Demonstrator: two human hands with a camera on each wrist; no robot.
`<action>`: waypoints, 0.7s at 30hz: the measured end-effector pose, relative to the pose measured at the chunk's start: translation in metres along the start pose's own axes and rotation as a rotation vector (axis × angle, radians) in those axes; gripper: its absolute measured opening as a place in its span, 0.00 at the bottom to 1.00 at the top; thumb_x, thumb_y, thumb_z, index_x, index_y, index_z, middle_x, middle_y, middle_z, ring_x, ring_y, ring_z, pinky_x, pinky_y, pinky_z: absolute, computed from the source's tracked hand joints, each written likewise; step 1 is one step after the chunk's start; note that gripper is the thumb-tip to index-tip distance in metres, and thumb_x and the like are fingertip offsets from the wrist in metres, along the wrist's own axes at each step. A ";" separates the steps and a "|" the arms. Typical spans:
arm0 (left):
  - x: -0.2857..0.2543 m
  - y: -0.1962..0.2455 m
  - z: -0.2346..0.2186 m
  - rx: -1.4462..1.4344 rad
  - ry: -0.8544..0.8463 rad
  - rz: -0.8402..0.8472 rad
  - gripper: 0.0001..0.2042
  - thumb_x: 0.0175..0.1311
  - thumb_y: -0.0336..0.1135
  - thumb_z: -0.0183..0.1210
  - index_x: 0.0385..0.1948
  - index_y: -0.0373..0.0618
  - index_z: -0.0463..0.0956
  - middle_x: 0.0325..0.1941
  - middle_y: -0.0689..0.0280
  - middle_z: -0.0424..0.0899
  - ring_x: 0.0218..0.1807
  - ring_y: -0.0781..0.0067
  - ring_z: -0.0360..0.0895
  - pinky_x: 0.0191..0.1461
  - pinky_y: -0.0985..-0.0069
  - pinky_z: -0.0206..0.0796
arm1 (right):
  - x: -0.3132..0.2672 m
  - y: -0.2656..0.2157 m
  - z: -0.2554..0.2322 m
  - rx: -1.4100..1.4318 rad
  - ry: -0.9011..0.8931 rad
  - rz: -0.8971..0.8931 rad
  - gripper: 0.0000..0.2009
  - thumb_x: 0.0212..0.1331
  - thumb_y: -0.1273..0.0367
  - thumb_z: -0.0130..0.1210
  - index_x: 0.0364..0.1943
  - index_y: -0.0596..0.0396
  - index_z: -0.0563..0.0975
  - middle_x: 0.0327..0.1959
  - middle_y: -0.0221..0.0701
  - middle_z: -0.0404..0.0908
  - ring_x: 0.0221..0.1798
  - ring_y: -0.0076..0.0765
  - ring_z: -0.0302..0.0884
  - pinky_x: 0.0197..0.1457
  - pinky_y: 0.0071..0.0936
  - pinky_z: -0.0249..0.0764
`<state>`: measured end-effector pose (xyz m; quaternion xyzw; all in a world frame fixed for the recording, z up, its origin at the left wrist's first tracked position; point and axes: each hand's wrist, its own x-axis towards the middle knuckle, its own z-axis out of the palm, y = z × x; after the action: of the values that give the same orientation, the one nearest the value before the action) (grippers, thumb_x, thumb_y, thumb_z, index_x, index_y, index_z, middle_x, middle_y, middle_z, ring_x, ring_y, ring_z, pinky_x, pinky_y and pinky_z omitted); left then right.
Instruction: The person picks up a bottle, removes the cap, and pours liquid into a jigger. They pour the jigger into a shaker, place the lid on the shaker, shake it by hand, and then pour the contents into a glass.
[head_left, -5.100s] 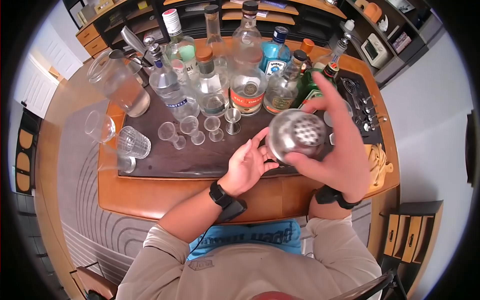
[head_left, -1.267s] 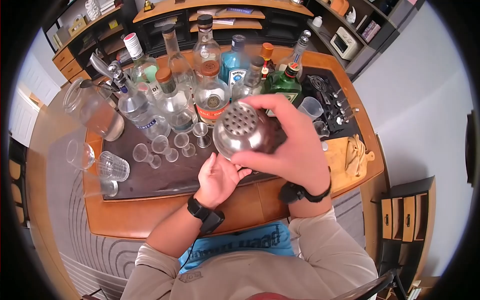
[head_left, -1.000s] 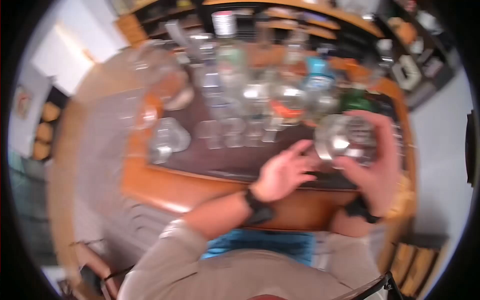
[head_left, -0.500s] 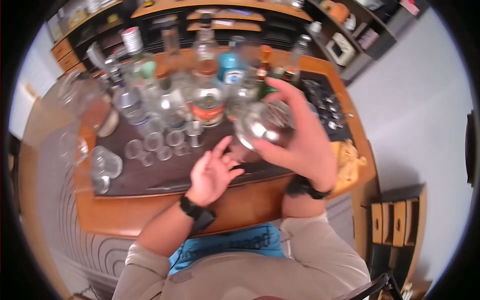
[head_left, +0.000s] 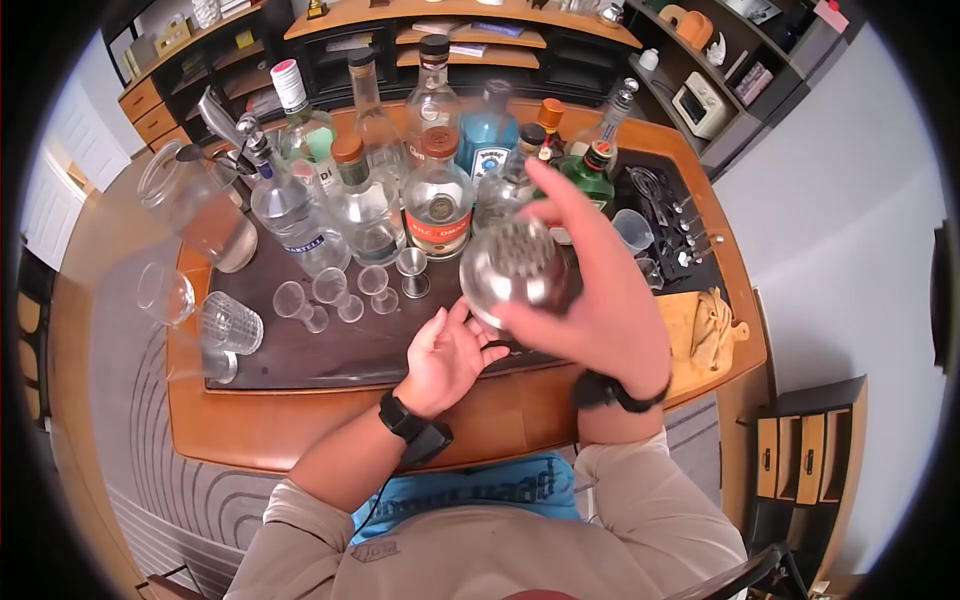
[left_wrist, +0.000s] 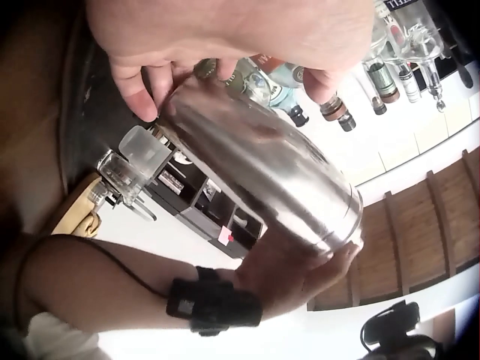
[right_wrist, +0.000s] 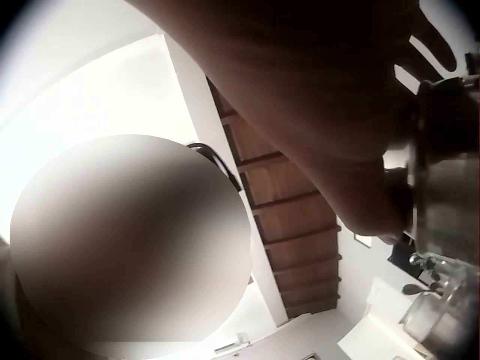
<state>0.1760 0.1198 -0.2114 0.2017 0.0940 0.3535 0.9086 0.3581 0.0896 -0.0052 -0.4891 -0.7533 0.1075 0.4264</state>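
A steel cocktail shaker with a perforated strainer top hangs tilted over the front of the dark mat. From the right side, my right hand grips it near that strainer end, thumb in front and fingers round the far side. Palm up below it lies my left hand, loosely bent fingers at the base and the thumb away from the metal. In the left wrist view, the shaker's long body runs between my left fingertips and my right hand. The right wrist view shows only a dark edge of it.
Several liquor bottles stand close behind the shaker. A jigger and small stemmed glasses line the mat to the left, beside tumblers and a pitcher. A wooden board with a tan cloth lies at the right.
The head view swings left and back. Since half a second ago the shaker has shifted slightly left against the bottles, closer over my left fingers. My right hand keeps its grip throughout.
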 end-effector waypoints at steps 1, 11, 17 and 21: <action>0.000 -0.001 -0.002 -0.001 -0.002 -0.004 0.42 0.75 0.66 0.51 0.84 0.52 0.55 0.69 0.61 0.78 0.68 0.61 0.75 0.71 0.58 0.66 | 0.002 0.006 -0.002 -0.003 0.002 0.003 0.52 0.45 0.66 0.79 0.81 0.56 0.65 0.58 0.40 0.82 0.62 0.39 0.81 0.70 0.36 0.74; 0.000 -0.003 -0.002 -0.021 -0.054 -0.003 0.42 0.75 0.66 0.50 0.84 0.52 0.55 0.68 0.61 0.79 0.67 0.62 0.76 0.71 0.59 0.65 | 0.003 0.011 0.006 -0.055 0.024 0.049 0.55 0.44 0.65 0.81 0.82 0.55 0.64 0.59 0.35 0.82 0.63 0.38 0.80 0.73 0.39 0.72; -0.002 0.006 0.009 -0.006 -0.028 0.017 0.41 0.75 0.65 0.51 0.84 0.54 0.56 0.68 0.61 0.79 0.68 0.61 0.76 0.72 0.59 0.64 | -0.013 -0.006 -0.021 0.001 0.049 0.146 0.53 0.44 0.62 0.81 0.79 0.55 0.67 0.53 0.41 0.83 0.58 0.51 0.80 0.66 0.42 0.75; 0.001 -0.002 -0.008 -0.062 -0.101 0.022 0.40 0.75 0.65 0.51 0.83 0.53 0.58 0.67 0.61 0.80 0.67 0.61 0.76 0.71 0.59 0.66 | 0.003 0.010 0.004 -0.051 0.089 0.007 0.51 0.48 0.61 0.80 0.80 0.54 0.67 0.58 0.44 0.82 0.58 0.53 0.80 0.68 0.44 0.74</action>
<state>0.1750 0.1215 -0.2197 0.1921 0.0348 0.3557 0.9140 0.3612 0.0985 -0.0116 -0.5067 -0.7345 0.0677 0.4463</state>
